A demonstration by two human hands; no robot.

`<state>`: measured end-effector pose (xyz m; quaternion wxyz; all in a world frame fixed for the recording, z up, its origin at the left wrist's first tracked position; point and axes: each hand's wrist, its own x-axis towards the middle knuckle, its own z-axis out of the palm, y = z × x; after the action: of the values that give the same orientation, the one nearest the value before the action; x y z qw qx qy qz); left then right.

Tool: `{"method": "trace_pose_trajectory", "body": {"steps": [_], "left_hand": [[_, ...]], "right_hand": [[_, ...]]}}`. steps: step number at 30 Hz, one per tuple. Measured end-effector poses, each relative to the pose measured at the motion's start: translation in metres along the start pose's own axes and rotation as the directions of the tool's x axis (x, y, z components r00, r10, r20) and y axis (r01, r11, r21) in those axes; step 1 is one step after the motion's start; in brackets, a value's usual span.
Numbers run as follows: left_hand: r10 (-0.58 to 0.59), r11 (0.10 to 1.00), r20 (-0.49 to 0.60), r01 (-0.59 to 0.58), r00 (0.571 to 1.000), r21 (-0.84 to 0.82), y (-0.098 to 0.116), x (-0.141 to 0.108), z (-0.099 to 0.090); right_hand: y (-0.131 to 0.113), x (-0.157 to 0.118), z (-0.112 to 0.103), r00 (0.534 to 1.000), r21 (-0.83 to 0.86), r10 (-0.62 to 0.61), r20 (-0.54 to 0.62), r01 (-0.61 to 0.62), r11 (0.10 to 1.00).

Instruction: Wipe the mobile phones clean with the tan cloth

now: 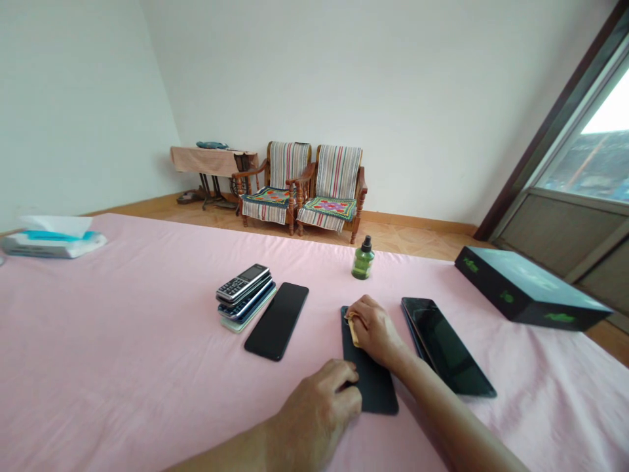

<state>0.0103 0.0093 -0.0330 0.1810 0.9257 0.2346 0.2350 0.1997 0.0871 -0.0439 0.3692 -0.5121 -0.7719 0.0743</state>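
We record one tissue pack [52, 239] at far left on a pink bedsheet [147, 354]. Behind it, on the floor beyond the bed, stand one cloth-draped table [206, 160] and two wooden armchairs [304, 187] with striped covers. On the sheet, one stack of handsets [244, 298] holds at least three units, a keypad phone on top; we cannot fix the exact count. Just beside it lies one black smartphone [276, 321].

At centre, a second black smartphone [373, 383] lies flat under both hands. The left hand [317, 403] presses on its lower end, fingers curled. The right hand [371, 326], at its upper end, pinches one small tan piece of material [353, 331] against the surface. Beyond stands one green bottle [363, 261] with a black cap, upright, apart from the hands. Further right are one more black smartphone [447, 347], just beside the right forearm, and one black box [531, 288] with green markings.
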Motion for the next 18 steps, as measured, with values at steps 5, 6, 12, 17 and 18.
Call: {"method": "trace_pose_trajectory", "body": {"steps": [5,6,12,17,18], "left_hand": [[-0.018,1.000,-0.001,0.018,1.000,0.013,0.001,0.000,0.000],[-0.021,1.000,-0.001,0.021,1.000,0.015,0.001,0.001,0.000],[-0.027,0.999,-0.003,0.027,1.000,0.028,0.002,0.001,-0.002],[-0.011,1.000,-0.007,0.011,1.000,0.023,0.004,0.001,-0.004],[-0.005,1.000,-0.009,0.005,1.000,0.021,0.004,0.001,-0.003]], "right_hand": [[0.001,0.007,0.006,0.993,-0.039,0.089,-0.079,-0.092,0.995],[-0.001,0.009,0.007,0.993,-0.042,0.089,-0.076,-0.092,0.995],[-0.012,0.014,0.007,0.999,-0.066,0.034,0.005,-0.034,0.997],[-0.002,0.006,0.003,0.999,-0.124,0.054,-0.004,-0.054,0.991],[0.001,0.004,0.002,0.998,-0.137,0.061,-0.010,-0.062,0.989]]}}
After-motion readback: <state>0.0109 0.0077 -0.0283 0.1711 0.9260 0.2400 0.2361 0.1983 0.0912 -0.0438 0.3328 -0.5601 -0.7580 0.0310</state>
